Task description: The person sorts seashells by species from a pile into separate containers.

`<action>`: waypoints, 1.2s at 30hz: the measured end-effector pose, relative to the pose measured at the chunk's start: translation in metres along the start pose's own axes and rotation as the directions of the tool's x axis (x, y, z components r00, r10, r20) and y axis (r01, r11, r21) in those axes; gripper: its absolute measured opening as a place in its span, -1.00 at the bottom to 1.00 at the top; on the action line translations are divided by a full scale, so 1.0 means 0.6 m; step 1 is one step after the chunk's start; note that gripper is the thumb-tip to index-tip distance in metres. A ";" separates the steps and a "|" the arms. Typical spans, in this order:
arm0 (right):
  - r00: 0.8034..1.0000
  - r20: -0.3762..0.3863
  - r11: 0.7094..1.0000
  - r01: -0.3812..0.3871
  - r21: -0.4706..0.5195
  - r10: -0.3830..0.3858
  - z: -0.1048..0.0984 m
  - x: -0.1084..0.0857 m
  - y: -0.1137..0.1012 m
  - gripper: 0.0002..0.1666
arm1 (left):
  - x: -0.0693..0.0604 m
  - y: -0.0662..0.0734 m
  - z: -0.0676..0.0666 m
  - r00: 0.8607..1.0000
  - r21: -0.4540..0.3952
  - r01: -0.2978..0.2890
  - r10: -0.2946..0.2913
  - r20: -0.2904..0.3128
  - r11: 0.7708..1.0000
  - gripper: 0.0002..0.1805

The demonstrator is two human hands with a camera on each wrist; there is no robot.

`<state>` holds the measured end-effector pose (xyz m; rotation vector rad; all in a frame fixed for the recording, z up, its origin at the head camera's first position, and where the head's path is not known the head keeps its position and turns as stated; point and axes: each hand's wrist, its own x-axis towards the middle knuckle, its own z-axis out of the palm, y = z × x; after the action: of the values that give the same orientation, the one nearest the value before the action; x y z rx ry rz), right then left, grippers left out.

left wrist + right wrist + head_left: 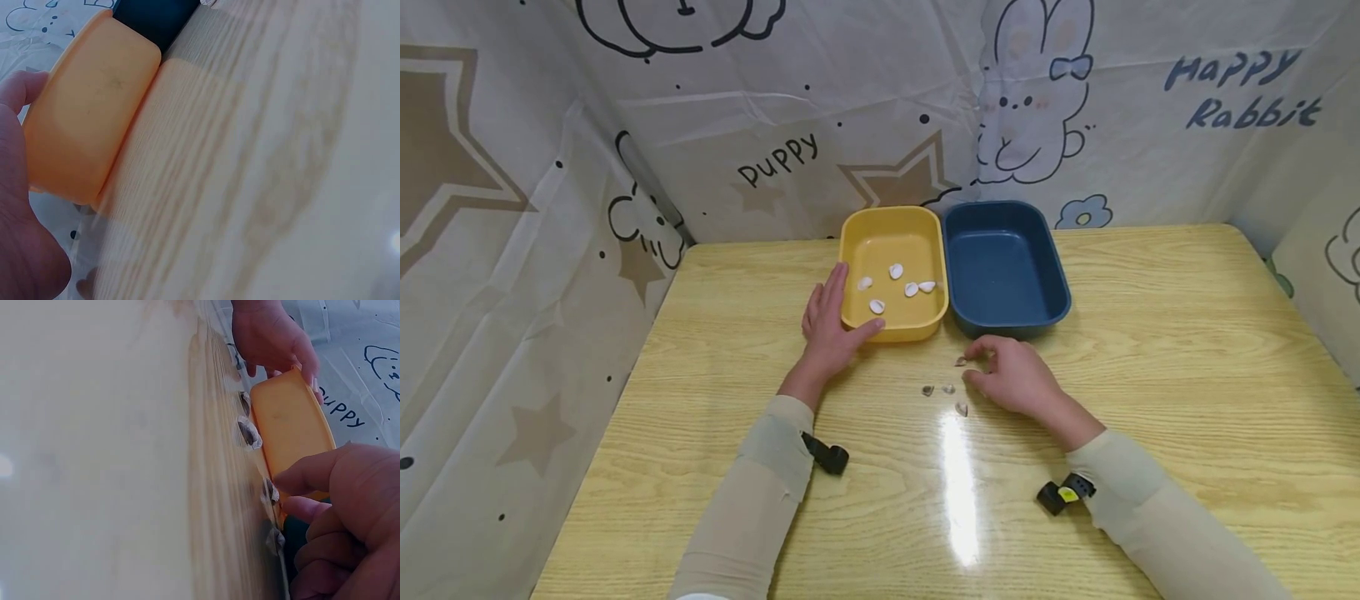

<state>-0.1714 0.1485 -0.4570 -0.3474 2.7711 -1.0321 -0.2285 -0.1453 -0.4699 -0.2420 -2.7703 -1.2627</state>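
Note:
My left hand (835, 333) rests at the near left corner of a yellow bin (895, 333). Its fingers lie along the outside of the left wall, and the thumb reaches over the near rim. Several white seashells (896, 272) lie inside that bin. On the table before the bins are several small brownish seashells (927, 390). My right hand (1018, 375) is low over the table, thumb and forefinger apart beside one shell (961, 362). In the right wrist view this shell (270, 491) sits at the fingertips, and whether they touch it is unclear.
A dark blue bin (1007, 326) stands against the yellow one on its right. Both sit near the back of the wood-grain table (1187, 350). A printed cloth (880, 100) hangs behind it and at both sides.

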 end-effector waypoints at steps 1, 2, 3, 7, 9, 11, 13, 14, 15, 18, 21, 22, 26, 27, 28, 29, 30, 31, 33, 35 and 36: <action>1.000 -0.005 1.000 0.006 -0.009 -0.006 0.001 0.002 0.000 -0.71 | 0.000 0.000 0.000 1.000 0.001 -0.001 0.001 0.001 1.000 0.11; 1.000 -0.009 1.000 0.014 -0.020 -0.014 0.002 0.003 0.001 -0.70 | 0.000 0.000 0.000 1.000 0.001 -0.002 0.002 0.001 1.000 0.11; 1.000 -0.010 0.999 0.020 -0.028 -0.020 0.003 0.005 0.001 -0.70 | 0.000 0.000 0.000 1.000 0.002 -0.002 0.002 0.001 1.000 0.11; 0.999 -0.003 0.998 0.038 -0.047 -0.038 0.006 0.009 0.003 -0.70 | 0.000 0.000 0.000 1.000 -0.008 -0.006 0.006 0.000 1.000 0.11; 0.999 0.002 0.998 0.040 -0.047 -0.040 0.007 0.011 0.003 -0.70 | 0.001 0.000 0.000 1.000 -0.012 -0.006 0.006 -0.002 1.000 0.10; 0.999 0.005 0.998 0.041 -0.046 -0.041 0.007 0.011 0.003 -0.72 | 0.001 0.001 0.000 1.000 -0.017 -0.006 0.006 -0.002 1.000 0.10; 0.999 0.010 0.998 0.038 -0.044 -0.038 0.006 0.011 0.003 -0.74 | 0.000 0.001 0.000 1.000 -0.020 -0.006 0.006 -0.002 1.000 0.10; 0.999 0.012 0.998 0.035 -0.043 -0.035 0.006 0.011 0.003 -0.75 | 0.000 0.002 0.000 1.000 -0.017 -0.004 0.004 -0.001 1.000 0.10; 0.999 0.015 0.998 0.034 -0.044 -0.033 0.006 0.012 0.002 -0.75 | 0.000 0.002 0.000 1.000 -0.013 -0.003 0.003 -0.001 1.000 0.10; 1.000 0.019 0.999 0.023 -0.046 -0.022 0.006 0.012 0.002 -0.76 | 0.000 0.003 -0.001 1.000 -0.005 0.002 -0.002 0.001 1.000 0.10; 1.000 0.023 0.999 0.017 -0.047 -0.016 0.007 0.012 0.000 -0.76 | 0.000 0.002 0.000 1.000 -0.003 0.007 -0.007 0.000 1.000 0.10; 1.000 0.024 0.999 0.014 -0.047 -0.013 0.007 0.012 0.000 -0.77 | 0.001 0.002 0.000 1.000 -0.004 0.008 -0.008 0.000 1.000 0.10; 1.000 0.029 0.999 0.013 -0.047 -0.012 0.008 0.011 -0.002 -0.81 | 0.001 0.002 0.000 1.000 -0.005 0.009 -0.009 0.001 1.000 0.10; 1.000 0.028 0.999 0.011 -0.048 -0.010 0.008 0.011 -0.003 -0.81 | 0.001 0.002 0.000 1.000 -0.007 0.008 -0.008 0.001 1.000 0.10; 1.000 0.029 0.999 0.011 -0.050 -0.009 0.009 0.011 -0.003 -0.82 | 0.000 0.002 0.000 1.000 -0.007 0.007 -0.007 0.000 1.000 0.10; 1.000 0.030 0.999 0.010 -0.052 -0.009 0.009 0.011 -0.003 -0.82 | 0.000 0.002 0.000 1.000 -0.006 0.007 -0.007 0.000 1.000 0.10; 0.999 0.030 0.998 0.012 -0.054 -0.010 0.009 0.011 -0.003 -0.82 | 0.000 0.002 0.000 1.000 -0.007 0.005 -0.005 -0.001 1.000 0.10; 1.000 0.029 0.998 0.012 -0.057 -0.010 0.009 0.010 -0.003 -0.83 | 0.000 0.002 0.000 1.000 -0.008 0.004 -0.004 -0.002 1.000 0.10; 1.000 0.028 0.998 0.013 -0.055 -0.012 0.008 0.009 -0.004 -0.83 | 0.000 0.002 0.000 1.000 -0.008 0.003 -0.003 -0.002 1.000 0.10; 1.000 0.027 0.999 0.014 -0.051 -0.013 0.008 0.008 -0.004 -0.83 | 0.000 0.002 0.000 1.000 -0.010 0.003 -0.003 -0.003 1.000 0.10; 1.000 0.026 0.999 0.013 -0.047 -0.012 0.007 0.007 -0.004 -0.83 | 0.000 0.002 0.000 1.000 -0.012 0.004 -0.004 -0.002 1.000 0.10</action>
<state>-0.1741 0.1428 -0.4592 -0.3825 2.7782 -0.9590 -0.2284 -0.1445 -0.4689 -0.2363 -2.7636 -1.2796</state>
